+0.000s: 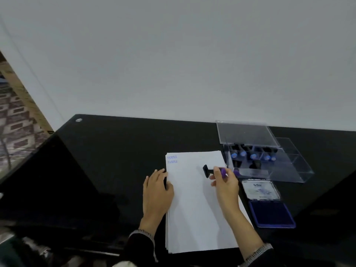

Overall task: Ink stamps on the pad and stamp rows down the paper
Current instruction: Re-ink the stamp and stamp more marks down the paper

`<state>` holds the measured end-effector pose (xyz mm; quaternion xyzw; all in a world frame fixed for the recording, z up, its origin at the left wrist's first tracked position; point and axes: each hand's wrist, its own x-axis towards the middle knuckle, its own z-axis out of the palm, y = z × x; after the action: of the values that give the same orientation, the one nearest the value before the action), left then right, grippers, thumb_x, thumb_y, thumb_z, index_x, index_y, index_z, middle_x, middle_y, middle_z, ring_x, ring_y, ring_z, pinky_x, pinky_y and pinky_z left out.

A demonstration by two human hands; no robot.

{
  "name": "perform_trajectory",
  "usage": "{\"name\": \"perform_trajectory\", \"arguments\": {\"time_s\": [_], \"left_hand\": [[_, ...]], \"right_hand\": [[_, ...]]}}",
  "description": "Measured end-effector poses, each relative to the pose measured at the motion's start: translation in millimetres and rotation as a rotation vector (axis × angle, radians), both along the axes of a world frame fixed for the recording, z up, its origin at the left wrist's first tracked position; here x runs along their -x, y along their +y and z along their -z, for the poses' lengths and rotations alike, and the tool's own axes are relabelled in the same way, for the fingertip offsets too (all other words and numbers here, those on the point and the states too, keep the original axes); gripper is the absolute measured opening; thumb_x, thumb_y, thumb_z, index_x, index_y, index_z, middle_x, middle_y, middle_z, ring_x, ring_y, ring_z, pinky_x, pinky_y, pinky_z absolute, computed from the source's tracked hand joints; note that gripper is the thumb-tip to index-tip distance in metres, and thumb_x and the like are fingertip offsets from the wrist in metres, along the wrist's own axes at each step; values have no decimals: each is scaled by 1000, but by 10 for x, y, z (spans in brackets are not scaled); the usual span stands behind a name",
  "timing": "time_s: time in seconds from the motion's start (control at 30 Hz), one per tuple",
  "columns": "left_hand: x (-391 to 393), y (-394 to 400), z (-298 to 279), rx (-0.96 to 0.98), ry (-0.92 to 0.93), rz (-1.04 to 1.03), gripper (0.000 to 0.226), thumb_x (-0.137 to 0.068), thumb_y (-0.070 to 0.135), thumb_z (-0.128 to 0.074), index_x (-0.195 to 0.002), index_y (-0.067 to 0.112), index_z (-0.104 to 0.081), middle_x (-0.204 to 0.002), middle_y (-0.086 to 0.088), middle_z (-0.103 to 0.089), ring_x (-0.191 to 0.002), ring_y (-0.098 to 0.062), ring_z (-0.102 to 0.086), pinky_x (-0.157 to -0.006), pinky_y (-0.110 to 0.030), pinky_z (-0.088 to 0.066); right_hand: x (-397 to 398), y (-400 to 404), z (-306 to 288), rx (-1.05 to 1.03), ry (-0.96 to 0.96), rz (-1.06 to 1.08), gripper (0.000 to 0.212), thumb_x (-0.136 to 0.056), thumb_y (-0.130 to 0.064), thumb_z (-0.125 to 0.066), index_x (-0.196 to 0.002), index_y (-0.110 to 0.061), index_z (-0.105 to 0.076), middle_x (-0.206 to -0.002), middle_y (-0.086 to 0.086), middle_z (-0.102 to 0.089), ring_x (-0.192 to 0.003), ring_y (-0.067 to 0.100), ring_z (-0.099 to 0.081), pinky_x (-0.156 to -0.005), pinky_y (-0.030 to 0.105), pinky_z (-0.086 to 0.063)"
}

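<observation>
A stack of white paper (194, 207) lies on the black table, with two blue "SAMPLE" prints (172, 159) at its top left corner. My left hand (157, 191) rests flat on the paper's left edge. My right hand (224, 183) pinches a stamp (209, 171) by its purple knob, holding it sideways above the upper right of the sheet, black base pointing left. The open ink pad (269, 212) lies to the right of the paper, its blue pad toward me and its lid folded back.
A clear plastic organiser (289, 166) with its lid up stands at the back right and holds several more blue-knobbed stamps (252, 156). A white wall rises behind the black table (115, 151). The table's left edge drops to patterned floor.
</observation>
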<state>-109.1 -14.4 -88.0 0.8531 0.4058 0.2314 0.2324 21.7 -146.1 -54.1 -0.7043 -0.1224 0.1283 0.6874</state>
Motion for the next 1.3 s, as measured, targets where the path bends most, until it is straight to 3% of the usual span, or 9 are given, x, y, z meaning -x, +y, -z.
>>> {"name": "perform_trajectory", "arguments": {"time_s": [0.07, 0.2, 0.4, 0.53, 0.73, 0.9, 1.3], "left_hand": [[-5, 5, 8, -1, 4, -5, 40, -94, 24, -48, -133, 21, -51, -143, 9, -46, -140, -8, -27, -118, -30, -7], [-22, 18, 24, -2, 37, -16, 42, -94, 27, -45, -136, 23, -45, -144, 10, -43, -140, -7, -27, -117, -31, -7], [-37, 36, 36, -66, 99, -31, 44, -93, 31, -41, -137, 27, -44, -143, 13, -41, -138, -5, -26, -117, -32, -10], [-44, 42, 32, -96, 123, -33, 46, -92, 31, -41, -137, 26, -44, -142, 12, -42, -135, -6, -29, -116, -33, -15], [-47, 42, 33, -123, 157, -31, 50, -91, 32, -39, -140, 26, -41, -139, 8, -43, -131, -11, -34, -112, -35, -23], [-47, 41, 27, -157, 162, -25, 52, -89, 29, -44, -140, 24, -44, -132, 3, -48, -125, -16, -41, -109, -39, -29], [-40, 28, 11, -154, 212, -22, 53, -90, 31, -40, -143, 24, -40, -137, 3, -43, -129, -16, -37, -111, -39, -25]], "right_hand": [[-73, 225, -103, 14, -86, -76, 13, -94, -33, -54, -91, -21, -57, -74, -1, -65, -57, 0, -57, -54, 10, -43], [-232, 719, -237, 249, -337, -322, 18, -94, -33, -55, -105, -23, -46, -89, -1, -56, -78, 11, -57, -63, 20, -47], [-363, 1087, -150, 507, -557, -590, 16, -94, -34, -54, -107, -27, -45, -96, -1, -57, -81, 11, -57, -65, 13, -44], [-353, 1149, -74, 591, -619, -598, 28, -94, -35, -53, -118, -21, -47, -99, -5, -53, -83, 12, -55, -69, 15, -42], [-311, 1192, -16, 673, -727, -590, 32, -94, -37, -53, -120, -19, -47, -98, -3, -57, -70, 8, -49, -57, 5, -33], [-275, 1194, -9, 689, -775, -596, 33, -94, -37, -53, -121, -17, -48, -105, 4, -63, -76, 11, -51, -66, 13, -39], [-222, 1253, 35, 746, -815, -563, 33, -93, -40, -52, -118, -18, -48, -102, 3, -64, -68, 10, -49, -54, 7, -30]]}}
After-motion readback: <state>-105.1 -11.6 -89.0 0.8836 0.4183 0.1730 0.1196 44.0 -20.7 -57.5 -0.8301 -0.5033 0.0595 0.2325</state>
